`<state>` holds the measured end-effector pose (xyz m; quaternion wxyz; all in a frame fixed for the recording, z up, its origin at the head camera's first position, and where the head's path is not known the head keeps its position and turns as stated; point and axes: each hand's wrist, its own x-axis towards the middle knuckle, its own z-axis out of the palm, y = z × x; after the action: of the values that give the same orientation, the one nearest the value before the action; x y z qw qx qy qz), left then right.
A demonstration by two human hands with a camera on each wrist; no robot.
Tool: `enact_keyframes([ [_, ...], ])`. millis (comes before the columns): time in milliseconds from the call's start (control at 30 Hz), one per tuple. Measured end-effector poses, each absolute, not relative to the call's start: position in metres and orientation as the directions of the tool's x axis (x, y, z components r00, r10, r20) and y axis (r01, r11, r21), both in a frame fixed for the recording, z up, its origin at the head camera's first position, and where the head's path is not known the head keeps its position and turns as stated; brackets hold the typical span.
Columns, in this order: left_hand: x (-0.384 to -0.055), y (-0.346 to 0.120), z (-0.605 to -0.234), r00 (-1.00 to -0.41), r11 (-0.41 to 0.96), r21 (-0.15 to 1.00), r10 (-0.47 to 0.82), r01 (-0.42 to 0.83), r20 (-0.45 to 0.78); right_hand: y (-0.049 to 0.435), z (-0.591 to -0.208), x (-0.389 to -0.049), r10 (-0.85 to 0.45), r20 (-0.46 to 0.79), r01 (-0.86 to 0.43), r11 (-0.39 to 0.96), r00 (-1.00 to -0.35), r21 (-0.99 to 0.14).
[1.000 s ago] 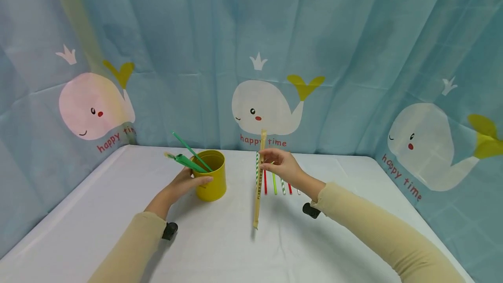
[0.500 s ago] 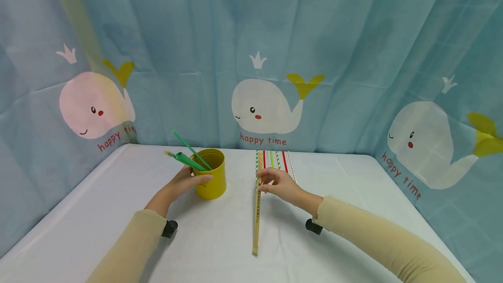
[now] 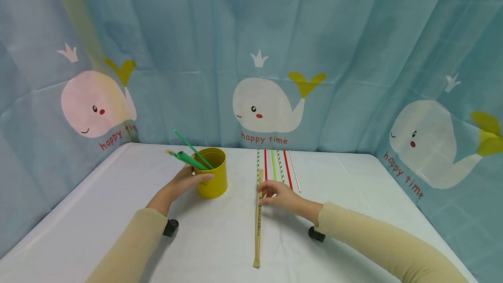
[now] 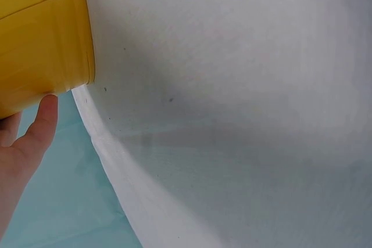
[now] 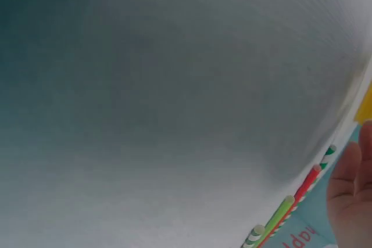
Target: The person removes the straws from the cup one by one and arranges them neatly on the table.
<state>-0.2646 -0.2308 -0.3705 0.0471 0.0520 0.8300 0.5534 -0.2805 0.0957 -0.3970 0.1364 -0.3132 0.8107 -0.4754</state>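
Note:
My left hand (image 3: 182,184) grips the side of a yellow bucket (image 3: 214,185), the thumb lying across its front; the bucket stands upright on the table. A thin green straw (image 3: 188,143) and a thicker green bundle (image 3: 190,160) with a pale tip lean out over its left rim. With thumb and fingers my right hand (image 3: 284,198) pinches a straw in a tan paper wrapper (image 3: 257,241), printed along its length. This straw lies nearly lengthwise, low over or on the table; I cannot tell which. In the left wrist view, fingers (image 4: 43,123) touch the bucket.
Behind the right hand, several paper straws lie side by side: green-striped (image 3: 258,163), red (image 3: 266,163), lime green (image 3: 273,165), another red (image 3: 288,169) and a white patterned one (image 3: 295,171). A blue whale-print curtain (image 3: 338,117) hangs behind the white table (image 3: 353,204).
My right hand has brought the wrapped straw down and nearer to me, from a raised tilt to almost flat. The straws behind it show more. My left hand and the bucket stay put.

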Motion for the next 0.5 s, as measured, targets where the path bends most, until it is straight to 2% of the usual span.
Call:
enact_keyframes([
  [500,-0.2654,-0.2305,-0.3725,-0.990,0.374,0.927,0.140,0.040,-0.014,0.0961,-0.4012,-0.2706,-0.683,0.002,-0.402,0.428,-0.730,-0.809],
])
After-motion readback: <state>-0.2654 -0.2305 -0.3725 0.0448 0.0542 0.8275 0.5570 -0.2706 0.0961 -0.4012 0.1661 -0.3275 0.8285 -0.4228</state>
